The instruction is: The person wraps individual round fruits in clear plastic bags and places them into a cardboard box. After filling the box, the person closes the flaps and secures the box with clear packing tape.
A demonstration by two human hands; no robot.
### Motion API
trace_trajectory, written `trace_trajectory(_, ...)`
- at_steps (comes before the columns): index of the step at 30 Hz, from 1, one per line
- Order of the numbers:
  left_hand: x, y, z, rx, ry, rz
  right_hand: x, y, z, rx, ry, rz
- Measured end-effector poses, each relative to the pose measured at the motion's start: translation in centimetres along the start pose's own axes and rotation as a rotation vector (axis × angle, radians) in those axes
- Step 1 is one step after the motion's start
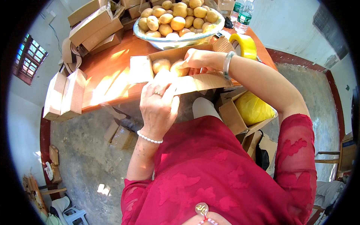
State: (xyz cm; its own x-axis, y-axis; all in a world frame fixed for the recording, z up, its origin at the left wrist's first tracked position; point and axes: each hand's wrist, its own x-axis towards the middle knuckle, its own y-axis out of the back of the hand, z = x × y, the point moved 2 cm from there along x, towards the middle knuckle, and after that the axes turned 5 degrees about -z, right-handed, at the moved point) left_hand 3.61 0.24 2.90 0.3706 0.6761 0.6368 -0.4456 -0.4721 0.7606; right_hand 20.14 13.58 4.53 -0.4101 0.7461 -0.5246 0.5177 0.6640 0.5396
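An open cardboard box [202, 82] lies lengthwise near the table's front edge. At its left end sits a potato [161, 65], with a second potato [177, 69] beside it. My right hand [198, 60] reaches into the box from the right, its thumb on the second potato and its fingertips partly hidden by the front wall. My left hand [159, 104] grips the box's front wall at the left, fingers over the edge and thumb outside. Strong sunlight washes out those fingertips. Behind the box stands a pale basin [168, 43] heaped with potatoes [180, 17].
Small closed cartons [64, 94] stand at the table's left corner, with stacked cartons [95, 28] behind. Yellow tape [247, 46] and plastic bottles [244, 18] stand at right. Below the table, an open carton [232, 118] holds a yellow bag [254, 108].
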Motion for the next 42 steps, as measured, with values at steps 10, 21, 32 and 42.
trace_trajectory(10, 0.0, 0.0, -0.2, 0.002, 0.007, -0.012, 0.1, 0.5, -0.1, -0.135, 0.034, 0.062)
trace_trajectory(21, 0.1, 0.9, 0.7, -0.044, -0.062, 0.104, -6.1, 2.4, -1.2, 0.101, 0.574, 0.481)
trace_trajectory(32, -1.9, -2.0, 2.7, -0.283, -0.241, 0.010, -18.8, 0.8, 11.7, 0.417, 0.495, 0.677)
trace_trajectory(42, -1.8, -4.9, 3.8, -0.306, -0.189, -0.230, -20.2, 1.4, 33.3, 0.614, -0.150, 0.975)
